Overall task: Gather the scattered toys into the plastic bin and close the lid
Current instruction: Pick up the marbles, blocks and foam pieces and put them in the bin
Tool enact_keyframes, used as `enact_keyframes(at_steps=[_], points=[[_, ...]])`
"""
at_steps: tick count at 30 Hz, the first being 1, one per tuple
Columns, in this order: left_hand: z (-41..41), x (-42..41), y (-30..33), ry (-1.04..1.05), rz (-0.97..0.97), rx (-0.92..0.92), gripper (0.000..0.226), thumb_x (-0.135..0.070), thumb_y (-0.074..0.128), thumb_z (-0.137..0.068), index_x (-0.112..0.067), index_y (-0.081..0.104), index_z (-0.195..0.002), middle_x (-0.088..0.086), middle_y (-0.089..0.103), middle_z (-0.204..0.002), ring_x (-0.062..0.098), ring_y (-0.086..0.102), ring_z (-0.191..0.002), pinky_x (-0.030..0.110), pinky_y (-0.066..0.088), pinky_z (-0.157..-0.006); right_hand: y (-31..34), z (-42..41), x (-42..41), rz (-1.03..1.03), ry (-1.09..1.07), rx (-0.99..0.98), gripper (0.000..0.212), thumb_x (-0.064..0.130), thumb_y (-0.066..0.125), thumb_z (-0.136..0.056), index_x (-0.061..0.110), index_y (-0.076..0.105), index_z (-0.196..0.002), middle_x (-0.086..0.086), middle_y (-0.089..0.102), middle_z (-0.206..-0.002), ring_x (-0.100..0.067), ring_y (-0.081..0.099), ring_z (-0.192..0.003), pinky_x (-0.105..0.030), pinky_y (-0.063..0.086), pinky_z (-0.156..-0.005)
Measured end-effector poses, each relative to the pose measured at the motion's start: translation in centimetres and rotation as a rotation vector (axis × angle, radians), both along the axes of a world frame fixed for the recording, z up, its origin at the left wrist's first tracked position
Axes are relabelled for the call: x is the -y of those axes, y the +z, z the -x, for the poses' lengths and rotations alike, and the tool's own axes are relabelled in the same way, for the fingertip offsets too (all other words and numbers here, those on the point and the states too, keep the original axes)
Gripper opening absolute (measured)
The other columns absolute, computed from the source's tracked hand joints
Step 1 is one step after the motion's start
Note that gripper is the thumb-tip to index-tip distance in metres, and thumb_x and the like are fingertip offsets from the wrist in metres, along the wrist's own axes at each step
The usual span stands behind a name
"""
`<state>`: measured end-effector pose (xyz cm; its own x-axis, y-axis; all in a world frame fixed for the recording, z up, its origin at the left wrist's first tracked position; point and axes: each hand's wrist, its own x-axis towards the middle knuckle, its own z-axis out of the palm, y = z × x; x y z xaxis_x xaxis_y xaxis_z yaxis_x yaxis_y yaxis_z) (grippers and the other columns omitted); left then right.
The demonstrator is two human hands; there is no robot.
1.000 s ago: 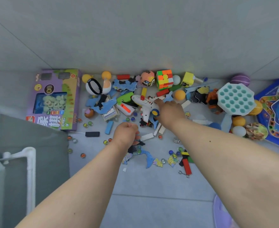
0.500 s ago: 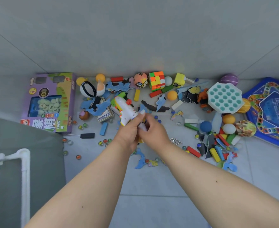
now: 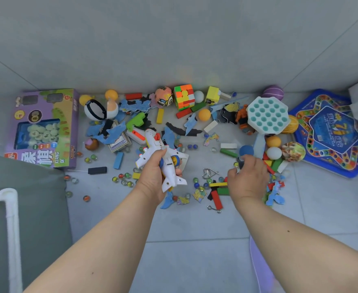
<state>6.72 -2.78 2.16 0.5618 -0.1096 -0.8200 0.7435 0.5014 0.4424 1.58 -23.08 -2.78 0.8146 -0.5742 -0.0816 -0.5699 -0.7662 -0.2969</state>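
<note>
White plane [image 3: 161, 157] sits gripped in your left hand [image 3: 152, 176]; your right hand [image 3: 248, 178] pinches a dark piece [image 3: 240, 163] off the floor [image 3: 195, 229]

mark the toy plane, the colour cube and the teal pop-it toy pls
toy plane [image 3: 152, 144], head view, on the white fuselage ahead of the left hand [image 3: 152, 176].
colour cube [image 3: 184, 97], head view, on its top face.
teal pop-it toy [image 3: 268, 115], head view, at the middle of its dimpled face.

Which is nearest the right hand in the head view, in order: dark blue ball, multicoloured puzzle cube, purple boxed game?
From the right hand:
1. Dark blue ball, just beyond the fingers.
2. Multicoloured puzzle cube, by the wall.
3. Purple boxed game, far left.
</note>
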Motion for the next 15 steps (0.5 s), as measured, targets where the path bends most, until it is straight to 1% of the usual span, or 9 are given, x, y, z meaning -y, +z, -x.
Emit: enact_keyframes(at_steps=[2,4,6,8,10,13,15], points=[[0.4,0.1,0.1,-0.007,-0.012,0.008,0.020,-0.031,0.050,-0.094,-0.014,0.061,-0.095,0.009,0.061,-0.074,0.018,0.052,-0.050,0.027,0.052,-0.054,0.1,0.5,1.0,0.047,-0.127,-0.070,0.056,0.022,0.065,-0.073,0.008,0.049,-0.125,-0.018,0.049,-0.118,-0.036,0.043,-0.112,-0.044,0.031,-0.093],[0.8,0.3,0.1,-0.023,-0.037,0.001,0.020,-0.031,0.050,-0.094,-0.014,0.060,-0.093,0.010,0.061,-0.076,0.020,0.051,-0.054,0.029,0.051,-0.058,0.1,0.8,2.3,0.060,-0.262,-0.165,0.069,0.035,0.066,-0.074,0.014,0.038,-0.133,-0.016,0.040,-0.130,-0.034,0.036,-0.120,-0.046,0.029,-0.099],[1.1,0.5,0.1,-0.035,-0.059,-0.007,0.019,-0.030,0.051,-0.094,-0.014,0.060,-0.093,0.011,0.061,-0.079,0.021,0.051,-0.057,0.030,0.050,-0.060,0.1,0.9,3.6,0.015,-0.349,-0.266,0.077,0.047,0.063,-0.076,0.021,0.028,-0.139,-0.014,0.031,-0.139,-0.033,0.030,-0.127,-0.048,0.029,-0.101],[1.5,0.8,0.1,-0.047,-0.072,-0.013,0.018,-0.031,0.052,-0.093,-0.015,0.060,-0.096,0.011,0.062,-0.080,0.021,0.053,-0.056,0.030,0.051,-0.058,-0.2,1.0,4.5,-0.104,-0.380,-0.351,0.079,0.053,0.059,-0.079,0.028,0.020,-0.144,-0.012,0.023,-0.145,-0.031,0.023,-0.132,-0.051,0.030,-0.100],[1.9,1.2,0.1,-0.070,-0.073,-0.017,0.021,-0.031,0.052,-0.093,-0.014,0.061,-0.100,0.012,0.062,-0.082,0.020,0.054,-0.055,0.029,0.052,-0.055,-0.7,1.0,4.9,-0.194,-0.348,-0.395,0.074,0.051,0.056,-0.083,0.033,0.019,-0.145,-0.008,0.020,-0.148,-0.031,0.020,-0.133,-0.053,0.033,-0.098],[2.2,2.1,0.1,-0.111,-0.046,-0.026,0.034,-0.034,0.053,-0.091,-0.010,0.059,-0.115,0.013,0.062,-0.086,0.020,0.054,-0.055,0.029,0.052,-0.053,-0.9,0.7,4.6,-0.225,-0.250,-0.376,0.065,0.043,0.055,-0.086,0.033,0.026,-0.144,-0.007,0.021,-0.151,-0.032,0.020,-0.133,-0.049,0.036,-0.099],[2.3,2.7,0.2,-0.130,-0.049,-0.028,0.031,-0.033,0.054,-0.091,-0.011,0.060,-0.112,0.013,0.062,-0.085,0.021,0.054,-0.057,0.030,0.052,-0.052,-0.9,0.5,4.2,-0.241,-0.180,-0.347,0.063,0.037,0.057,-0.087,0.029,0.030,-0.144,-0.008,0.024,-0.150,-0.033,0.022,-0.132,-0.043,0.035,-0.101]])
